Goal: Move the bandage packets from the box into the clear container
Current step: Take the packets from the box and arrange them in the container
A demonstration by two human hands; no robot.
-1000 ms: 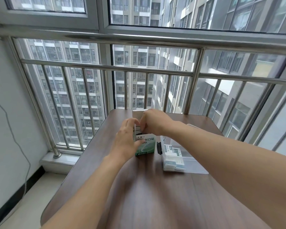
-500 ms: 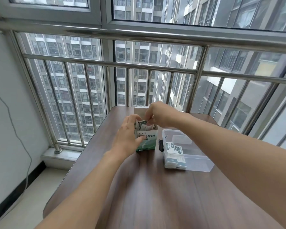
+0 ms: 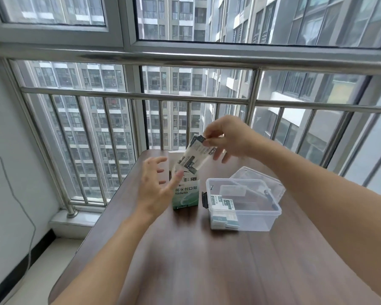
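Right hand (image 3: 227,137) pinching light, floppy packets (image 3: 193,157) by top edge above box (image 3: 186,194); left hand (image 3: 156,186) released, fingers spread, beside box.

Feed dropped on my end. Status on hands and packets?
Right hand pinches bandage packets above the box. Left hand open beside box. Clear container open, some packets inside. Path clear.

My right hand (image 3: 227,137) has lifted from the box (image 3: 186,194) toward the frame's centre, now pinching a bunch of bandage packets (image 3: 194,156) drawn out above it. My left hand (image 3: 156,183) has let go, fingers spread beside the box.
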